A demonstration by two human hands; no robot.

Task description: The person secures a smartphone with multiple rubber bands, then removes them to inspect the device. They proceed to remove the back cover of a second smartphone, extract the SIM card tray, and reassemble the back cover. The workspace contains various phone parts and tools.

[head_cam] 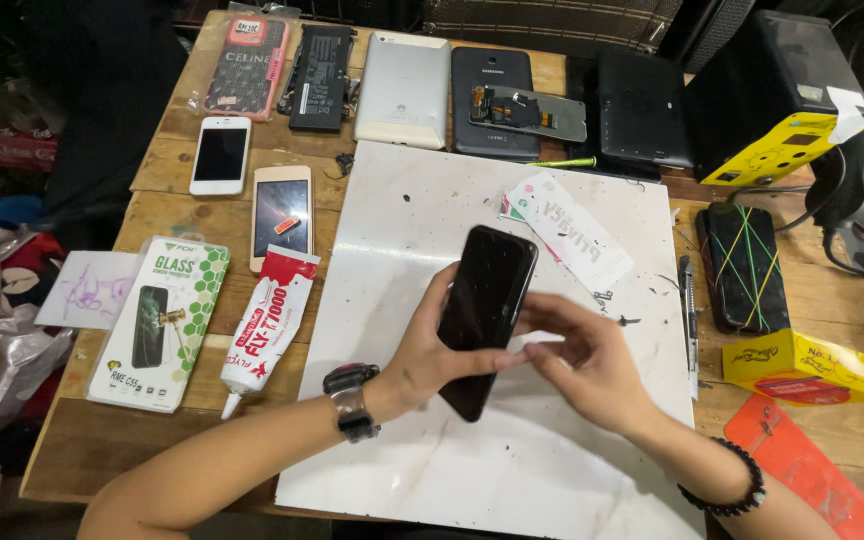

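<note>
My left hand (430, 352) grips a black smartphone (485, 312) from the left side, holding it tilted above the white work mat (472, 470). A dark watch sits on that wrist. My right hand (587, 360) touches the phone's right edge with its fingertips, thumb against the lower side. A beaded bracelet is on my right wrist. The phone's dark glossy face points up at me.
Left of the mat lie a glue tube (268, 325), a screen-protector box (159, 320) and two white phones (220, 155). Tablets (404, 90) and a black-and-yellow machine (772, 95) line the far edge. A rubber-banded phone (744, 266), yellow box (800, 366) and tweezers (690, 310) lie right.
</note>
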